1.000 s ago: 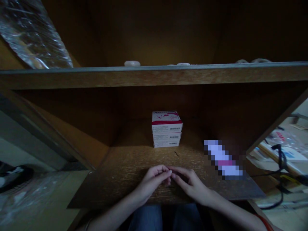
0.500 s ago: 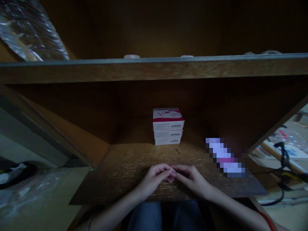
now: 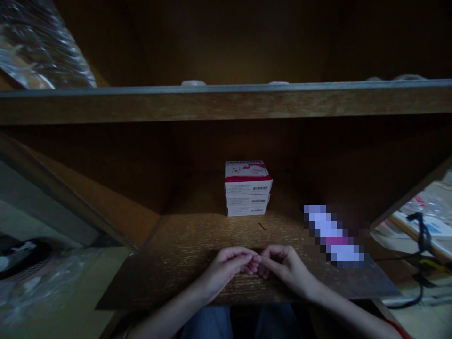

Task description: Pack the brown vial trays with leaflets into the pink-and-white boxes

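Wood-grain brown runs under both your hands: the tabletop is dim, and your wrists cross its front edge. Your left hand and right hand meet at the middle, just above the wood. The fingers of both are curled in, with the tips pinched and touching hand to hand. Whether anything tiny sits between them you cannot tell from this view.

Straight beyond the meeting point, near but apart from the fingertips, lies a small dark sliver. Its long axis is slightly slanted, and it is too small to identify. It lies about midway between your 2 hands, so neither is clearly nearer. Further back on the same line stands a stack of 3 white-and-pink boxes, squared up, with their barcode ends facing you.

To the left of your left hand the wood is bare as far as the slanting side panel. On the right, a blurred-out pale object lies diagonally, near your right hand but not touching it. Overhead, the shelf spans the full width. Off the right side a black cable hangs over some clutter.
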`<state>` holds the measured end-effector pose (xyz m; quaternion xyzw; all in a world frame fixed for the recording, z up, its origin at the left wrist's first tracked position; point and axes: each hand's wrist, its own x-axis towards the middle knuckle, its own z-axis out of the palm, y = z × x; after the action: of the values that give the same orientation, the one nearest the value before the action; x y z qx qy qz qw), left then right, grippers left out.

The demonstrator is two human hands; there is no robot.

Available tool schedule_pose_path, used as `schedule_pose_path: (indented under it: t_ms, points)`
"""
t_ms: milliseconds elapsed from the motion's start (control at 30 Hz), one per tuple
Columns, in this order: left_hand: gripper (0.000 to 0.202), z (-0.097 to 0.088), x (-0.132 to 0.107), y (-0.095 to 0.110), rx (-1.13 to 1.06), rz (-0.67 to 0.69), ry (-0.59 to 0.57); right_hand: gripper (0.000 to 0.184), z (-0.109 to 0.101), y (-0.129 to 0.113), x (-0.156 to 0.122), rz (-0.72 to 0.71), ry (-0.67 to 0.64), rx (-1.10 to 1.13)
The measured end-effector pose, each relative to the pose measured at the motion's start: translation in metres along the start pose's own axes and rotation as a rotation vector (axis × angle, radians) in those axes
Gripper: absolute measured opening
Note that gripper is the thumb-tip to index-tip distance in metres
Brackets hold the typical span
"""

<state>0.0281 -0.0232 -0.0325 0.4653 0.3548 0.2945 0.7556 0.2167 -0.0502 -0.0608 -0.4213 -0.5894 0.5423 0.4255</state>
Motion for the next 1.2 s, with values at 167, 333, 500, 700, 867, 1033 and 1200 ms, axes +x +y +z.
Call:
schedule_pose_path:
  t_ms: [167, 333, 500, 700, 867, 1033, 1200]
  points:
    - [0.024, -0.001, -0.001, -0.001, 0.011, -0.022, -0.017, 0.036, -0.001, -0.003, -0.002, -0.019, -0.049, -0.023]
    - [0.022, -0.001, -0.003, 0.000, -0.034, -0.039, -0.004, 0.036, 0.000, -0.007, -0.004, -0.010, -0.063, -0.005]
    - [0.019, 0.000, -0.005, 0.002, -0.098, -0.041, 0.008, 0.038, 0.001, -0.011, -0.004, -0.001, -0.085, 0.020]
    - [0.020, 0.000, -0.005, 0.002, -0.118, -0.055, 0.021, 0.036, 0.002, -0.013, -0.006, -0.012, -0.069, 0.028]
    - [0.021, 0.000, -0.006, 0.002, -0.132, -0.048, 0.031, 0.034, 0.003, -0.012, -0.008, -0.026, -0.077, 0.011]
    - [0.021, 0.001, -0.008, 0.004, -0.124, -0.055, 0.025, 0.034, 0.004, -0.013, -0.008, -0.034, -0.082, 0.010]
    - [0.022, 0.002, -0.009, 0.006, -0.136, -0.063, 0.039, 0.034, 0.005, -0.015, -0.009, -0.035, -0.058, 0.003]
